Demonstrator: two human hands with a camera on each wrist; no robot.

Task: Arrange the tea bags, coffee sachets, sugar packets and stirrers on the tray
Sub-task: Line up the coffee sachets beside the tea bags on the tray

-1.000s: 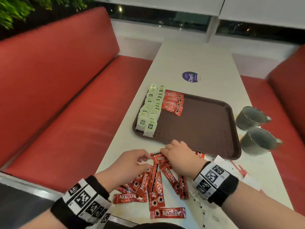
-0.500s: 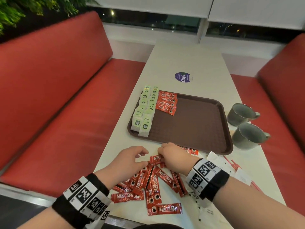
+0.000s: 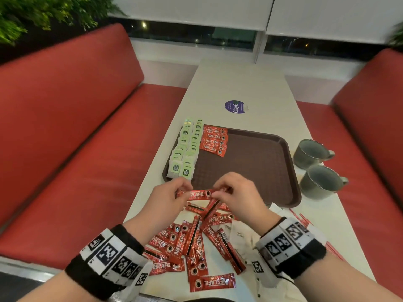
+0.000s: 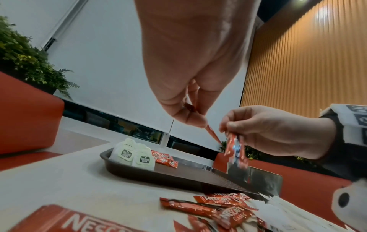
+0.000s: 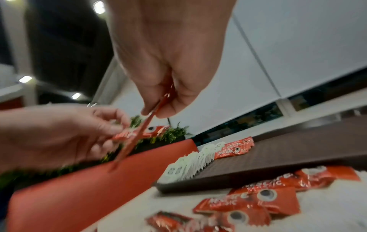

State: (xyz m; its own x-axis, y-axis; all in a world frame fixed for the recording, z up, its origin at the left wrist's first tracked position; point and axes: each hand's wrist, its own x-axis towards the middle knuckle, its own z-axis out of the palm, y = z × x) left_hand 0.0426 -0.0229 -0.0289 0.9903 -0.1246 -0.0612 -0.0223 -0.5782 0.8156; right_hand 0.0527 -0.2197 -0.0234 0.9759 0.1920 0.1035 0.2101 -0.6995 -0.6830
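Observation:
My left hand [image 3: 180, 192] and right hand [image 3: 218, 192] pinch the two ends of a red coffee sachet [image 3: 197, 194] just above the near rim of the brown tray [image 3: 250, 171]. A second sachet [image 5: 129, 147] hangs slanting from my right fingers [image 5: 158, 111]. Two rows of green tea bags [image 3: 185, 153] line the tray's left side, with several coffee sachets [image 3: 213, 141] beside them at the far left. More sachets [image 3: 192, 243] lie in a loose pile on the table below my hands. White sugar packets [image 3: 239, 234] and red-striped stirrers [image 3: 305, 221] lie near my right wrist.
Two grey mugs [image 3: 309, 152] [image 3: 320, 182] stand right of the tray. A round purple sticker [image 3: 236, 107] is on the white table beyond it. Red benches [image 3: 76, 138] run along both sides.
Both hands have risen from the pile on the table with a sachet pinched between them, and they now hover over the tray's near rim.

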